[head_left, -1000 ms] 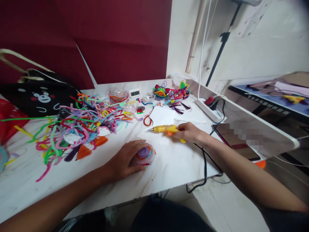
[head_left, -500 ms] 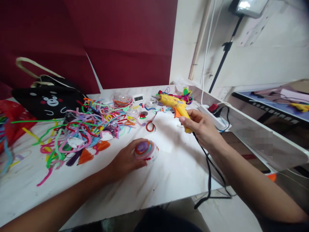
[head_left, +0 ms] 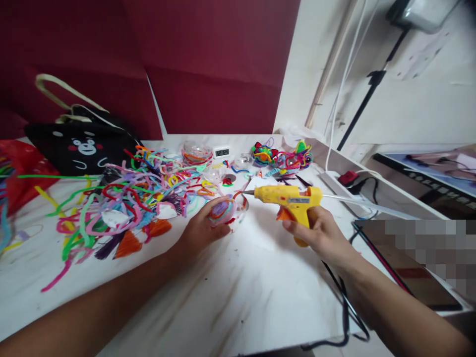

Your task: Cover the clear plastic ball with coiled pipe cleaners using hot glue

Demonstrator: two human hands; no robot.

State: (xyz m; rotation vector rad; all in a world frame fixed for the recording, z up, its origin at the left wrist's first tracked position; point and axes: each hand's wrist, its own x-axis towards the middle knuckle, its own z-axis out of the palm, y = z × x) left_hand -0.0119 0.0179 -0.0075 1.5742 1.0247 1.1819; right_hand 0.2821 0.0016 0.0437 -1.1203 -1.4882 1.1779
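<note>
Glue gun point(head_left: 286, 196), yellow: held by the handle point(head_left: 302, 216) in the right grip point(head_left: 324, 232); side label point(head_left: 298, 200) too blurred to read. Ball point(head_left: 222, 212), multicoloured: clasped in the left grip point(head_left: 202, 224), near the nozzle point(head_left: 249, 192).

Left grip point(head_left: 203, 224) cupped, right grip point(head_left: 323, 232) curled, forearms point(head_left: 122, 292) extended.

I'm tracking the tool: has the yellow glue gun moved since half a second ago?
Yes, downward in view: the nozzle of the yellow glue gun was about level with the white clock and now sits below it.
</note>
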